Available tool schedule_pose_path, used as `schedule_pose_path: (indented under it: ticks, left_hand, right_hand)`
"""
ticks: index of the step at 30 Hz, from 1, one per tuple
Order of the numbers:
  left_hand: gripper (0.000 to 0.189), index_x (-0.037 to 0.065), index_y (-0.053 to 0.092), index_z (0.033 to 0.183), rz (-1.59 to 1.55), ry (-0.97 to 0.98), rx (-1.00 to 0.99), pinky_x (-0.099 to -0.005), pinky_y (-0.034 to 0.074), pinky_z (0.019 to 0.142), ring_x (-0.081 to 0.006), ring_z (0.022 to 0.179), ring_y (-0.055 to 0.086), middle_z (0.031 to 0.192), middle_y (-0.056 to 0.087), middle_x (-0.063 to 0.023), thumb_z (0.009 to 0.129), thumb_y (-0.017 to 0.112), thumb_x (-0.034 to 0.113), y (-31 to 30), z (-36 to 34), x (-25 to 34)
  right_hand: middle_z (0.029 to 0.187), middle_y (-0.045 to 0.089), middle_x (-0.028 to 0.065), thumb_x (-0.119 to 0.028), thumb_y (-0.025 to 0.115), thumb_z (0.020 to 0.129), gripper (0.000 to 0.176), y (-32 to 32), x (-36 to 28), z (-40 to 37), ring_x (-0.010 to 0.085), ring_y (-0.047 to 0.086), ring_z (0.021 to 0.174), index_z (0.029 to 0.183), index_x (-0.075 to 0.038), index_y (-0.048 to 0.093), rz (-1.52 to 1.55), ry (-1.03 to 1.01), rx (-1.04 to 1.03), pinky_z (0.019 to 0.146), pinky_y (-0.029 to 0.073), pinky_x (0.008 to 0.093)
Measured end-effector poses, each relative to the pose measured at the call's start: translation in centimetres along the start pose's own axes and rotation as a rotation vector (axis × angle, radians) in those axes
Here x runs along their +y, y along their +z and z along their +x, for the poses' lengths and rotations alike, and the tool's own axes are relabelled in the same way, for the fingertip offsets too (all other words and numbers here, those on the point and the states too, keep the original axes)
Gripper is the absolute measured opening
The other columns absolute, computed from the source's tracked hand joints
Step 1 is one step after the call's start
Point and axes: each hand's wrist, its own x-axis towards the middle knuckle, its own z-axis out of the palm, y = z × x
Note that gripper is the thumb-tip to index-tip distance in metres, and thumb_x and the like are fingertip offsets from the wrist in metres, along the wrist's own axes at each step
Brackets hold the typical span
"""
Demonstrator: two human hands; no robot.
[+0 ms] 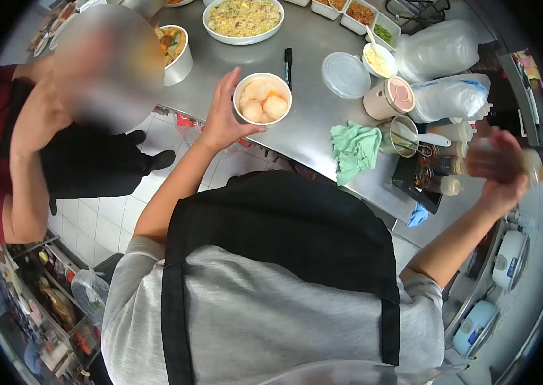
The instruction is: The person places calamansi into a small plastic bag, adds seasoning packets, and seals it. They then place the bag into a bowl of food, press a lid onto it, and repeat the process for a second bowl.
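My left hand is wrapped round the side of a white paper cup at the front edge of the steel counter. Inside the cup sit several pale round pieces of food with an orange tint. Out to the right, my right hand grips a squeeze bottle of brown sauce, tilted and smeared by motion. Close to it stand other squeeze bottles in a black holder. A black marker lies just behind the cup.
A bowl of fried rice and a tub of food stand at the back left. A round lid, a green cloth and a whisk jug are on the right. Another person stands at left.
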Motion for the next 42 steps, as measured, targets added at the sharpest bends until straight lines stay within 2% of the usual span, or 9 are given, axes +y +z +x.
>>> schedule_pose_path:
  ticks: [1,4,7,9,15,22,31,37,42]
  left_hand:
    - [0.13,0.006,0.012,0.145,-0.037,0.018,0.002,-0.0427,0.038,0.102,-0.036,0.126,0.038,0.14,0.031,-0.0212,0.044,0.091,0.022,0.2,0.4,-0.6]
    - [0.135,0.006,0.005,0.146,-0.258,0.013,-0.038,-0.0417,0.036,0.105,-0.0367,0.126,0.039,0.141,0.03,-0.0219,0.044,0.091,0.021,1.4,0.5,-2.2]
    - [0.134,0.005,0.003,0.146,-0.391,-0.057,-0.064,-0.0404,0.035,0.105,-0.0357,0.125,0.041,0.142,0.031,-0.0213,0.045,0.091,0.02,1.6,0.5,-2.0]
    - [0.133,0.005,0.004,0.146,-0.389,-0.022,-0.074,-0.0398,0.035,0.105,-0.035,0.124,0.042,0.143,0.03,-0.0206,0.046,0.09,0.019,1.6,0.6,-2.3]
    - [0.131,0.005,0.004,0.146,-0.262,0.075,-0.092,-0.0384,0.038,0.103,-0.0321,0.123,0.044,0.137,0.037,-0.0206,0.047,0.089,0.015,0.6,0.9,-1.2]
    - [0.13,0.011,0.01,0.146,-0.245,0.154,-0.087,-0.042,0.039,0.1,-0.0366,0.118,0.046,0.13,0.045,-0.0191,0.044,0.09,0.019,0.4,1.2,-1.4]
    - [0.13,0.004,0.006,0.146,-0.248,0.209,-0.144,-0.0388,0.036,0.104,-0.0328,0.122,0.045,0.135,0.042,-0.0198,0.047,0.09,0.015,0.5,1.6,-1.9]
    - [0.131,0.003,0.004,0.145,-0.188,0.205,-0.15,-0.0392,0.037,0.103,-0.0329,0.122,0.045,0.135,0.041,-0.0197,0.047,0.09,0.015,0.3,1.7,-1.3]
    - [0.133,0.004,-0.001,0.145,-0.265,0.171,-0.184,-0.0377,0.039,0.102,-0.0294,0.12,0.046,0.131,0.043,-0.0174,0.048,0.089,0.01,0.8,1.8,-1.5]
  right_hand:
    - [0.106,0.06,0.0181,-0.058,0.059,0.075,0.076,0.8,1.3,-0.5,0.0297,0.06,0.101,0.115,0.007,0.053,0.01,0.091,0.063,0.092,0.045,0.041]
    - [0.093,0.062,0.0114,-0.033,0.067,0.079,0.051,11.5,2.9,-0.5,0.0213,0.063,0.083,0.117,-0.002,0.052,-0.204,0.37,-0.018,0.074,0.05,0.0293]
    - [0.084,0.064,0.0108,-0.038,0.069,0.078,0.05,19.3,6.7,-0.5,0.0262,0.064,0.075,0.114,-0.009,0.05,-0.736,-0.013,-0.395,0.07,0.05,0.037]
    - [0.084,0.065,0.0131,-0.04,0.07,0.075,0.05,22.5,6.7,0.0,0.0326,0.064,0.079,0.111,-0.013,0.05,-0.934,0.202,-0.638,0.07,0.049,0.0425]
    - [0.084,0.066,0.0136,-0.042,0.073,0.07,0.052,29.0,4.0,0.8,0.0336,0.064,0.081,0.109,-0.015,0.05,-1.247,0.065,-0.966,0.065,0.049,0.0459]
    - [0.076,0.066,0.0106,-0.039,0.072,0.071,0.048,31.6,2.8,2.0,0.0283,0.066,0.069,0.106,-0.015,0.05,-1.462,-0.022,-0.954,0.055,0.05,0.0396]
    - [0.08,0.068,0.0068,-0.027,0.073,0.072,0.036,31.2,0.8,2.4,0.0268,0.067,0.075,0.1,-0.013,0.057,-1.576,0.201,-1.081,0.061,0.052,0.0382]
    - [0.071,0.066,0.0094,-0.033,0.073,0.071,0.042,30.6,3.1,2.5,0.0287,0.066,0.068,0.103,-0.012,0.054,-1.51,0.047,-0.873,0.056,0.05,0.0393]
    - [0.08,0.067,0.0095,-0.036,0.072,0.072,0.042,32.4,1.0,2.1,0.0279,0.066,0.077,0.103,-0.012,0.056,-1.481,0.209,-0.937,0.063,0.051,0.0394]
